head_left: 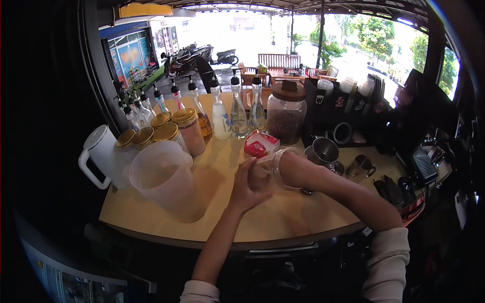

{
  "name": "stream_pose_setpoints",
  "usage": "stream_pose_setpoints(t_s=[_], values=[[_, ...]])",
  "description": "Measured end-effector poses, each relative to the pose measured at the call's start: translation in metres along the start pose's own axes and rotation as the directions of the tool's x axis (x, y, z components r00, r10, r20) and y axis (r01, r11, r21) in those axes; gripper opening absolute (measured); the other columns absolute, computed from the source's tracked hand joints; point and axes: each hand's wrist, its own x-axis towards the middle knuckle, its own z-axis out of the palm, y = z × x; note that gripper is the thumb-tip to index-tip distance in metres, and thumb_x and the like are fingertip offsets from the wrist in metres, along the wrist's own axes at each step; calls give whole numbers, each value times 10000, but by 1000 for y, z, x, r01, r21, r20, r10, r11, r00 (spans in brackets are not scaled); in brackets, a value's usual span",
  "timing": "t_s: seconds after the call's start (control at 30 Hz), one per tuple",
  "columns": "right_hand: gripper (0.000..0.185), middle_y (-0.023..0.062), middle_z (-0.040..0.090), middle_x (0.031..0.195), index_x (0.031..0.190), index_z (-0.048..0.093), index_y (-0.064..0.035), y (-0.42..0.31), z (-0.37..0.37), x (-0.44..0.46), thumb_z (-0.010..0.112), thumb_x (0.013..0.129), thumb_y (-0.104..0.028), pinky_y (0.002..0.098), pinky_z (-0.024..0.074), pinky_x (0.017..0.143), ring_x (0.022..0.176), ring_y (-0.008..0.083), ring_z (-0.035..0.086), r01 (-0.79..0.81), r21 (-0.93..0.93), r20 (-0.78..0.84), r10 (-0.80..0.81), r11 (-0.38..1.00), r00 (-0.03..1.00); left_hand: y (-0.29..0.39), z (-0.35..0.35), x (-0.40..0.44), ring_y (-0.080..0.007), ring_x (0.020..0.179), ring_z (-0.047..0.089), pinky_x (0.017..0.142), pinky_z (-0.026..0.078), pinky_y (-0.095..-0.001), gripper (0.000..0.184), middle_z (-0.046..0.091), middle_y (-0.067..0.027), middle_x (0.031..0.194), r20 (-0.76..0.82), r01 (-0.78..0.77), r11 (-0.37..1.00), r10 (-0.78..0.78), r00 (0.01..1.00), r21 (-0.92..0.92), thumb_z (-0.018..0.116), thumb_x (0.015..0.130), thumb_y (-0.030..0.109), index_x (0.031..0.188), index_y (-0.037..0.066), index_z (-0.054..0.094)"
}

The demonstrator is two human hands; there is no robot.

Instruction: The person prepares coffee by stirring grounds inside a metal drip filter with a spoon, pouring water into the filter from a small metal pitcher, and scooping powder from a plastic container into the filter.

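A clear jar is tipped on its side above the counter, its mouth toward the right. My left hand is wrapped around the closed end of the jar. My right hand reaches through the mouth, with the forearm filling the opening. Its fingers are blurred behind the clear wall, so what they hold, if anything, is hidden. Just behind the jar lies a red and white soft pack. A metal cup stands close to my right forearm.
A translucent plastic pitcher and a white lidded jug stand at left. Behind are gold-lidded jars, pump bottles and a large brown-lidded jar. Metal pitchers and dark equipment occupy the right side.
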Motion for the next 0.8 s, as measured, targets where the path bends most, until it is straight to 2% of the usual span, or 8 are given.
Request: stream_pose_setpoints(t_s=[0.07,0.13,0.33,0.47,0.57,0.63,0.77,0.8], values=[[467,97,654,957,1148,536,-92,2,5,-2,639,697,-35,357,499,713,835,247,655,33,-36,-2,-33,999,999,0,1,-1,-317,1237,422,1050,362,-423,995,433,-111,1312,29,30,1000,-30,999,-2,843,479,149,1356,110,374],[215,109,673,882,949,652,-84,-2,2,-6,629,753,-170,392,511,721,790,266,665,55,-37,-35,-57,998,998,-4,2,-1,-317,1239,418,1050,361,-422,997,431,-110,1318,26,10,1000,-10,1000,-6,843,478,151,1358,110,375],[270,99,672,967,1022,646,-83,3,16,-3,617,782,-204,381,503,784,875,252,661,25,-138,72,-15,990,997,-7,4,-1,-312,1244,408,1057,357,-415,996,424,-109,1330,27,-21,999,22,999,-42,843,477,153,1356,101,378],[297,92,668,1005,1064,635,-97,4,18,-1,609,785,-198,388,495,807,905,255,653,7,-64,100,0,998,995,-7,3,-2,-310,1242,408,1059,357,-413,995,421,-106,1332,29,-17,999,19,999,-45,842,474,145,1354,98,379],[313,87,663,1031,1089,627,-115,5,20,-2,607,788,-193,389,487,831,930,256,646,52,-49,76,-48,997,996,-6,4,-2,-312,1240,411,1056,359,-417,995,419,-105,1333,23,-6,1000,6,1000,-23,841,472,140,1353,101,380],[315,81,648,1085,1095,628,-128,8,23,-1,610,784,-178,392,477,860,966,252,634,121,8,0,-121,993,993,-5,3,-2,-314,1239,412,1056,359,-418,995,419,-107,1332,24,-6,1000,6,1000,-11,841,472,140,1353,103,381],[327,81,635,1115,1112,623,-129,6,17,-1,613,788,-170,400,467,884,994,254,623,102,-34,123,-98,994,988,-6,3,-1,-318,1237,413,1055,362,-420,993,418,-110,1330,28,-13,1000,13,1000,-24,842,470,140,1350,106,383],[328,80,630,1125,1118,621,-131,7,18,-1,610,792,-164,404,465,889,1005,253,619,146,-38,85,-143,988,986,-6,3,-1,-318,1237,413,1055,362,-420,993,418,-110,1330,27,-15,1000,15,1000,-24,842,470,140,1350,106,383]])
